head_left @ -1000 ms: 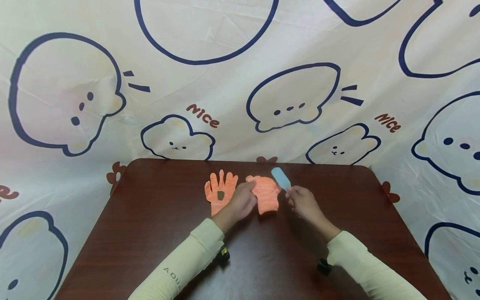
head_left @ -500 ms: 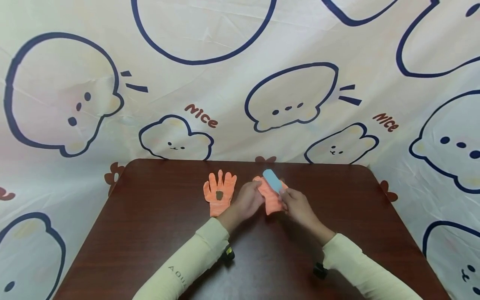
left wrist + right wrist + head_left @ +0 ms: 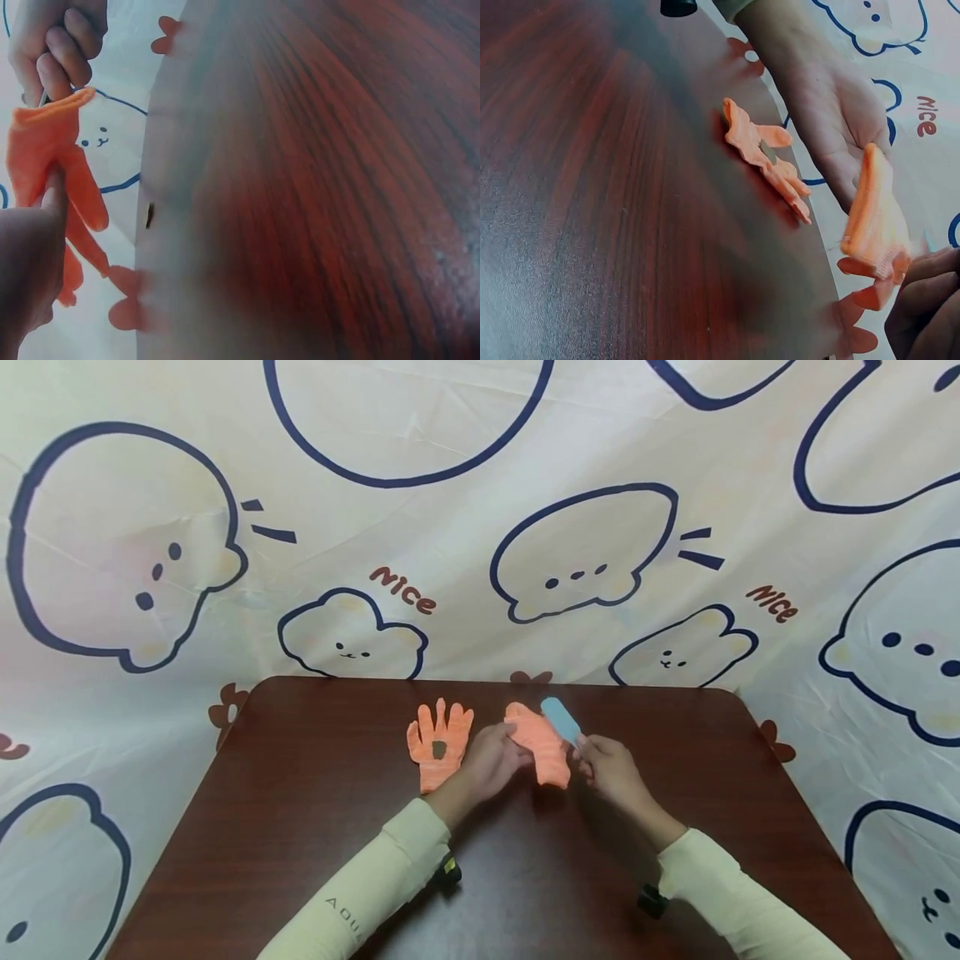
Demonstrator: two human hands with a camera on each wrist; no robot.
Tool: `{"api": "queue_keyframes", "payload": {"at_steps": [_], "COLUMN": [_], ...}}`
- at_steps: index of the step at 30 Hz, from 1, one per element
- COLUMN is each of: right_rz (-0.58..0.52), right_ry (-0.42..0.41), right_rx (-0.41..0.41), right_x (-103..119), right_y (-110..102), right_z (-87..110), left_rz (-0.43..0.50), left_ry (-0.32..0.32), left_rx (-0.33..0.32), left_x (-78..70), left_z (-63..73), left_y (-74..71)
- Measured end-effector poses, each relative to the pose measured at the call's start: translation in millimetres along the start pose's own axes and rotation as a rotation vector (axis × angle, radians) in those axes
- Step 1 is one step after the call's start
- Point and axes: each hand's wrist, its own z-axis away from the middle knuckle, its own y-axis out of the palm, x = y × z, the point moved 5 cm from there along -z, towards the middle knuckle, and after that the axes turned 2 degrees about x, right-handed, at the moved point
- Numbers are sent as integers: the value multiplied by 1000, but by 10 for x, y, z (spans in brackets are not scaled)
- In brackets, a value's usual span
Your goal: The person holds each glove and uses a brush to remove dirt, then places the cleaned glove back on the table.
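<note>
My left hand [image 3: 492, 762] grips an orange knit glove [image 3: 545, 750] above the table, its thumb on the near face. In the left wrist view the glove's cuff points toward my right hand [image 3: 64, 49] and its fingers dangle loosely. My right hand [image 3: 611, 768] pinches one end of a flat, light-blue piece with rounded corners [image 3: 560, 720]. The blue piece stands up beside the glove's right edge; whether they touch I cannot tell. A second orange glove [image 3: 441, 724] lies flat to the left, fingers pointing away, with a dark olive patch [image 3: 438, 749] on its palm.
The dark brown wooden table [image 3: 300, 827] spreads out around both hands. Behind it hangs a pale cloth [image 3: 465, 527] printed with cartoon outlines, close to the table's far edge. Black wrist cameras [image 3: 652, 900] sit under both forearms.
The blue piece went left across the held glove, then back to the right of it. The held glove has tilted, its lower end swinging right. The flat glove stayed put.
</note>
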Motion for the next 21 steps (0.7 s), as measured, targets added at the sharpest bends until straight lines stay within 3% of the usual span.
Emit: {"api": "queue_keyframes", "payload": {"at_steps": [6,14,17,21], "right_rz": [-46,-152,-152,-117], "right_ry": [3,-68,-72,-73], "right_rx": [-9,148,126,65], "right_x": [20,151,152,97], "right_y": [-38,247,295,222], "right_z": [-38,11,2,-9], "left_rz": [-23,-182,-217,-209], "left_ry": [34,50,63,55], "left_rx": [40,76,93,37], "left_x": [-44,-88,-60,-22], "left_z": [8,-13,-22,-9], "left_y": [-15,-37,-12,-14]}}
